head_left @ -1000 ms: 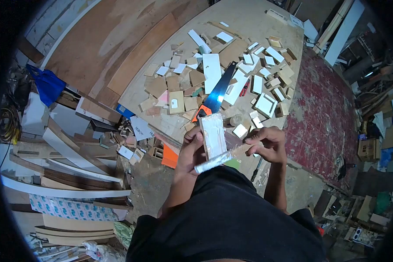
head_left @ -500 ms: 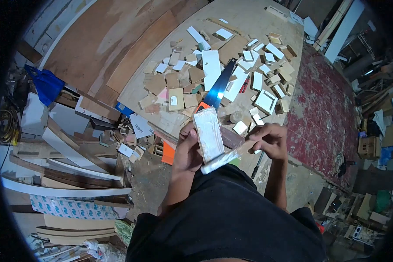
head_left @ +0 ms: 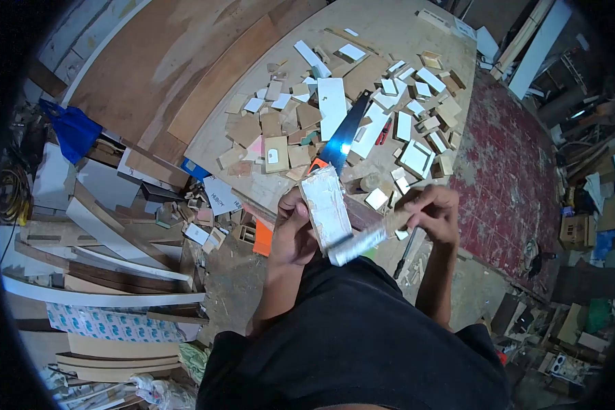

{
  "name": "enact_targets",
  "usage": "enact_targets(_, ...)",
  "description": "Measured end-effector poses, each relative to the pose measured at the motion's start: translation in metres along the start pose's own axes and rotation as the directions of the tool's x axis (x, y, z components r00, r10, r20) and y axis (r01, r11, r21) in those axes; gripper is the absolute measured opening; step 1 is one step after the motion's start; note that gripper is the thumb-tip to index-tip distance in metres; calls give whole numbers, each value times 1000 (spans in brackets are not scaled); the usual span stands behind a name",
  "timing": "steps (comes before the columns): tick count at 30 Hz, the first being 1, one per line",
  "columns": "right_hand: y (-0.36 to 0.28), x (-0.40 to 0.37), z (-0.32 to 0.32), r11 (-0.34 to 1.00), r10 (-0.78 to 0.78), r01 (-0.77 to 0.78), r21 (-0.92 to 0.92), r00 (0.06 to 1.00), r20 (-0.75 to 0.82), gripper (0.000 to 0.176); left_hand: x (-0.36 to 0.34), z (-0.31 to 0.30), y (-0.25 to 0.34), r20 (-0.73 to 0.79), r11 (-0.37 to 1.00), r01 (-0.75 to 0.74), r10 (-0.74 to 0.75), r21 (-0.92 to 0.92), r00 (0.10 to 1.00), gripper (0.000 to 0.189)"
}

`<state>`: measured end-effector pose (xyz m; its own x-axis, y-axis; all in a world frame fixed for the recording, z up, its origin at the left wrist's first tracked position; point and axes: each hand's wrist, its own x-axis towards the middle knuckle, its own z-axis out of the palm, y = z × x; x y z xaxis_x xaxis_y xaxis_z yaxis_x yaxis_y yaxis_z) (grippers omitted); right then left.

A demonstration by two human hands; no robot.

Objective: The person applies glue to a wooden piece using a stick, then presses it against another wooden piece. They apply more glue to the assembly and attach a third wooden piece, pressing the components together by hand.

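Note:
My left hand (head_left: pixel 292 232) grips a small rectangular wooden block (head_left: pixel 326 205) by its left edge, tilted above my lap. Uneven white paste covers its upper face. Between the fingers and thumb of my right hand (head_left: pixel 436 213) is a flat wooden stick (head_left: pixel 359 246), its far half thick with white paste. That coated end lies across the block's lower end; whether it touches cannot be told. Just beyond the block, a handsaw (head_left: pixel 350 130) with an orange handle rests on the table, the handle partly hidden by the block.
The wooden table (head_left: pixel 396 48) carries many loose white and brown offcuts, a red tool (head_left: pixel 383 132) and a small clear jar (head_left: pixel 370 182). Curved boards (head_left: pixel 116 297) are stacked at the left. Red floor tiles (head_left: pixel 502 164) lie to the right.
My right hand has shifted to the right and slightly up, drawing the stick's coated end right across the block's lower end. My left hand and the block have barely moved.

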<state>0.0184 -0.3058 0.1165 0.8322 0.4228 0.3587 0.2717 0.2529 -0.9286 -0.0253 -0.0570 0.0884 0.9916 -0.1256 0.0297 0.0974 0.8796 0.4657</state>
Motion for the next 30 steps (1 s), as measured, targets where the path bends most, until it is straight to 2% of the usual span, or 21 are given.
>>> enact_targets(1,-2,2,3,999,34,-31,27,995,-96,16,2,0,-1,96,999,-30,34,-45,995,38)
enact_targets(2,-3,6,7,997,33,-43,-66,988,-148,18,3,2,-1,97,999,-24,29,-44,995,38)
enact_targets(3,-3,7,9,997,33,-44,-66,988,-152,18,3,5,-1,95,999,-41,45,-35,994,38)
enact_targets(6,-1,8,8,991,86,-86,-105,996,-1,20,2,1,1,93,996,-85,86,-14,992,39)
enact_targets(10,5,4,5,993,97,-92,-70,993,74,20,-1,1,6,113,991,-131,132,-12,985,41)
enact_targets(13,5,10,6,999,45,-44,-22,998,42,18,-2,-1,2,65,987,-155,157,-27,985,40)
enact_targets(14,4,10,9,995,85,-85,47,996,-15,16,-3,-3,1,68,988,-149,151,-27,986,40)
enact_targets(15,2,14,16,981,126,-113,156,989,-80,15,-3,-5,-1,94,988,-148,152,-49,984,41)
enact_targets(18,5,14,16,985,154,-147,90,985,-72,15,-4,-5,-2,97,979,-193,199,-65,975,43)
enact_targets(20,11,8,9,990,105,-102,-100,994,26,16,-7,-5,0,70,967,-248,252,-57,965,44)
enact_targets(22,11,6,6,991,114,-109,-81,991,66,17,-12,-8,3,5,968,-223,224,113,975,67)
enact_targets(23,11,5,6,991,124,-119,-62,988,97,18,-12,-9,3,4,968,-224,225,112,974,67)
enact_targets(25,11,8,5,991,97,-88,-101,991,91,18,-10,-12,2,19,930,-325,327,172,945,66)
enact_targets(27,9,13,6,1000,26,-26,16,999,41,18,-8,-18,-1,33,930,-328,327,167,944,67)
enact_targets(28,7,22,9,997,-71,71,15,997,35,16,-8,-20,-2,43,927,-337,334,164,941,68)
enact_targets(29,1,24,17,995,15,-10,104,999,-47,15,-9,-20,-4,43,930,-330,328,164,944,68)
enact_targets(30,0,28,22,993,56,-51,111,997,-51,15,-11,-20,-5,41,919,-337,336,206,941,68)
